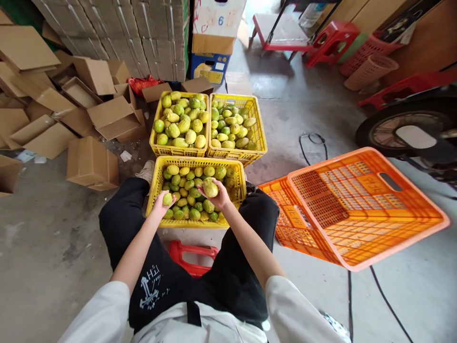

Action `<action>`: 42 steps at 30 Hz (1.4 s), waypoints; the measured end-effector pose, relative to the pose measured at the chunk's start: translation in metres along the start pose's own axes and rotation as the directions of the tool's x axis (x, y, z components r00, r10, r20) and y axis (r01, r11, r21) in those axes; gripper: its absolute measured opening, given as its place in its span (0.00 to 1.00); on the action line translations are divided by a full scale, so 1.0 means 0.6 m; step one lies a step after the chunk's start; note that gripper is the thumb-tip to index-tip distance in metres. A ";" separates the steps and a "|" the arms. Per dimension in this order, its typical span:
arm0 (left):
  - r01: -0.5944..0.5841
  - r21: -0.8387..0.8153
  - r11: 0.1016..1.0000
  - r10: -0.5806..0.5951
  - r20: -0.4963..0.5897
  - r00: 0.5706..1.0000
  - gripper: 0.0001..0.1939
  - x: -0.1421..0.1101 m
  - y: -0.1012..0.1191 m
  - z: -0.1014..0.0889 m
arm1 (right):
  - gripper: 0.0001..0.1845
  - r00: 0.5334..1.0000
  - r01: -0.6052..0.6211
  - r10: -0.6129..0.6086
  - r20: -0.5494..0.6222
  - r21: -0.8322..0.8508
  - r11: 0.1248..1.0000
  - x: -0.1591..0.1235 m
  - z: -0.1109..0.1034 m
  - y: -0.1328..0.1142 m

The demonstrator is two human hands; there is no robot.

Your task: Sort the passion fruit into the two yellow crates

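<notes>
As a person in black trousers (pixel 123 221) and a white shirt (pixel 214 324) sat over a yellow crate (pixel 194 224) of fruit, both bare hands were occupied. The left hand (pixel 159 205) held a small yellow-green fruit (pixel 167 199) above the crate's left side, its fingers curled around it from beneath; how firmly they pressed could not be told. The right hand (pixel 222 195) gripped a larger pale-yellow fruit (pixel 210 187) over the crate's right half, thumb and fingers wrapped about its sides. The two fruits were apart, each clear of the other hand. Below them lay a load of green and yellow fruit (pixel 183 193), set between the person's knees. Just beyond stood two more yellow crates side by side, the back left crate (pixel 178 151) heaped high and the back right crate (pixel 262 143) filled lower. At the right, an orange crate (pixel 374 183) turned its latticed interior toward the camera, near a motorcycle wheel (pixel 389 128). Brown cardboard boxes (pixel 93 164) littered the floor at left, and a red stool (pixel 195 271) showed between the person's legs.
</notes>
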State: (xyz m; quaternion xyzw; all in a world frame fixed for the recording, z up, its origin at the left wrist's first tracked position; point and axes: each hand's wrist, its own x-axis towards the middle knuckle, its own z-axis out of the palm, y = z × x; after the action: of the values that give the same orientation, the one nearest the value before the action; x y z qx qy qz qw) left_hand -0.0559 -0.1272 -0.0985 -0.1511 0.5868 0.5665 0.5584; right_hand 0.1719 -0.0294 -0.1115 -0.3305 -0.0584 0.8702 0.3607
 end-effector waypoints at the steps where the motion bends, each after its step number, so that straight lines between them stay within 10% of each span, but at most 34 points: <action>1: 0.015 -0.005 1.000 -0.015 -0.032 0.999 0.08 0.001 0.000 0.001 | 0.12 1.000 -0.023 0.022 -0.014 -0.010 1.000 0.000 0.000 0.001; 16: 0.146 0.036 0.989 -0.150 0.138 0.979 0.03 -0.004 -0.079 0.118 | 0.20 0.995 0.086 -0.084 0.054 -0.039 0.996 -0.007 0.010 -0.009; 25: 0.088 0.158 0.984 -0.100 0.070 0.992 0.14 -0.002 -0.074 0.085 | 0.14 0.998 0.048 -0.048 0.029 -0.011 0.999 -0.004 0.004 -0.005; 42: 0.027 -0.042 0.999 -0.011 0.353 0.935 0.10 -0.010 -0.012 0.012 | 0.17 0.996 0.060 -0.057 0.065 -0.045 0.997 -0.007 0.010 -0.006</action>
State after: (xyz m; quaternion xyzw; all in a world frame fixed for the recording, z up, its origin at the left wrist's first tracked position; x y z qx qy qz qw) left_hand -0.0447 -0.1261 -0.0951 -0.0655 0.4625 0.5923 0.6565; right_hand 0.1721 -0.0288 -0.1034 -0.3091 -0.1002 0.8677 0.3761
